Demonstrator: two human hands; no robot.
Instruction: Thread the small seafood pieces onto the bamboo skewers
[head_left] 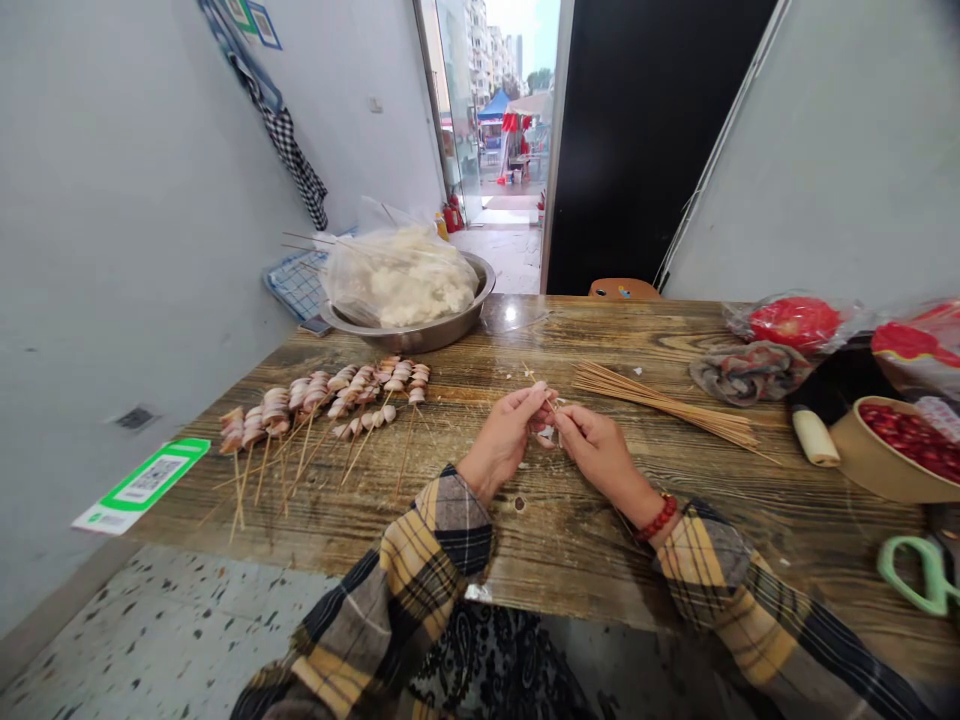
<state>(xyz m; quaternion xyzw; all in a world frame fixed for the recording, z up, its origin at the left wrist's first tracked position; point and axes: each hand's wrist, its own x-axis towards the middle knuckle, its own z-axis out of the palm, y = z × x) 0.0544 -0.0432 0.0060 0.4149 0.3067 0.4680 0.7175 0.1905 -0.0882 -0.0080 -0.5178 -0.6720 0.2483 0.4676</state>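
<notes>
Over the middle of the wooden table, my left hand [506, 437] and my right hand [604, 450] meet with fingertips pinched together. A thin bamboo skewer [530, 374] shows at the fingertips, its tip pointing away from me. Below the fingers hangs a small pale pink strip of food [545, 438], partly hidden; which hand holds it I cannot tell. To the left lie several finished skewers [319, 388] threaded with rolled pinkish pieces, their sticks toward me. A bundle of bare bamboo skewers [667, 403] rests on the table just right of my hands.
A steel basin [450, 330] with a plastic bag [405, 275] of pale food stands at the back left. On the right are a crumpled cloth [750, 372], a tub of red pieces [874, 465], a knife with a pale handle [815, 438] and green-handled scissors [904, 580]. A QR-code card [146, 485] sits at the left edge.
</notes>
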